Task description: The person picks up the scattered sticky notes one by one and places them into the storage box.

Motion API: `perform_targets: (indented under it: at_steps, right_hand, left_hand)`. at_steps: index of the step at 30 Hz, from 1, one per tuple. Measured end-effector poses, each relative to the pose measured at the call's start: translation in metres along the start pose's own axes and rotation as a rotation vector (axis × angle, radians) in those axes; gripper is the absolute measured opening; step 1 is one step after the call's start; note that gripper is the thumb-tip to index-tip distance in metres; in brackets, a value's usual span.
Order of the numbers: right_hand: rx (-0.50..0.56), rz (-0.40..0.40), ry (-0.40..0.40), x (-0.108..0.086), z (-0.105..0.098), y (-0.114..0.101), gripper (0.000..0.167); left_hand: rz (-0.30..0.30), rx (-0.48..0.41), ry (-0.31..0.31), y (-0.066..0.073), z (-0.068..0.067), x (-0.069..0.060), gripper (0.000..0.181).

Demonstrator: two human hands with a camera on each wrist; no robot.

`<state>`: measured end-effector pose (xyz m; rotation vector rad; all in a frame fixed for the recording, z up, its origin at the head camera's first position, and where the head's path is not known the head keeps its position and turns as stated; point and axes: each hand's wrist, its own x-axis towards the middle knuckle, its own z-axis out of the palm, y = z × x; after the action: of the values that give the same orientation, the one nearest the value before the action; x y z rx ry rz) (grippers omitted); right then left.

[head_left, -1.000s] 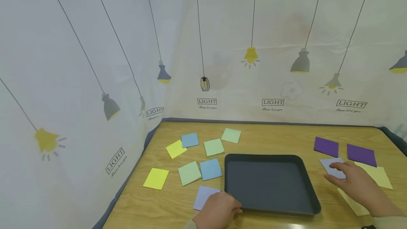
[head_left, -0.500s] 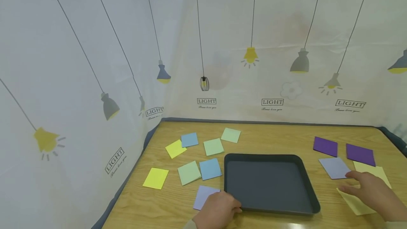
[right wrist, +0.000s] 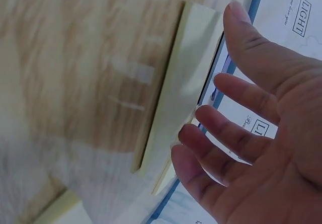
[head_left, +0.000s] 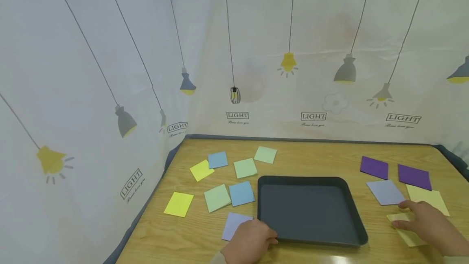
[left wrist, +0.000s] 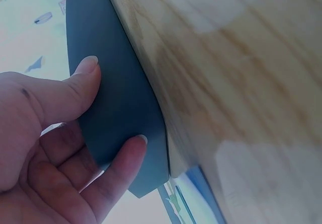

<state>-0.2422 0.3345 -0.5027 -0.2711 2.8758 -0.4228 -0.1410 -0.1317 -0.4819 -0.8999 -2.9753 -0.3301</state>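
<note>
My left hand (head_left: 247,241) holds the near left corner of a dark grey rectangular tray (head_left: 311,215). In the left wrist view, its thumb (left wrist: 86,85) presses against the tray's wall (left wrist: 113,83), with other fingers bent at the corner. My right hand (head_left: 426,225) is over the nearer pale yellow sticky note (head_left: 412,238) and covers part of it. Its fingers are loosely bent and hold nothing in the right wrist view, close to the pale yellow note pad (right wrist: 176,93). A lavender sticky note (head_left: 385,192) lies just beyond its fingertips.
Two purple notes (head_left: 373,167) and another pale yellow note (head_left: 436,202) lie at the right. Left of the tray are several yellow, blue and green notes (head_left: 217,198). One lavender note (head_left: 231,225) is partly behind my left hand. A lamp-patterned curtain (head_left: 264,23) borders the wooden table (head_left: 311,158).
My right hand has shifted right, off the lavender note and over the nearer pale yellow one. The lavender note is now fully uncovered. My left hand keeps its hold on the tray.
</note>
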Motion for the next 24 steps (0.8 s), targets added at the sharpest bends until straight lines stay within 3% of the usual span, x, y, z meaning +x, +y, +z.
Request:
perform_targets:
  at_steps: [14,24]
  right_hand:
    - [-0.057,-0.003,0.042,-0.0006,0.0027,0.0009,0.081]
    - [-0.06,-0.026,0.049,0.0024,0.0065,0.0065,0.063]
  left_hand:
    - [-0.004,-0.006,-0.002,0.0004,-0.0014,0.0,0.011]
    - [0.005,-0.004,0.002,0.0017,-0.0018,-0.0011,0.012]
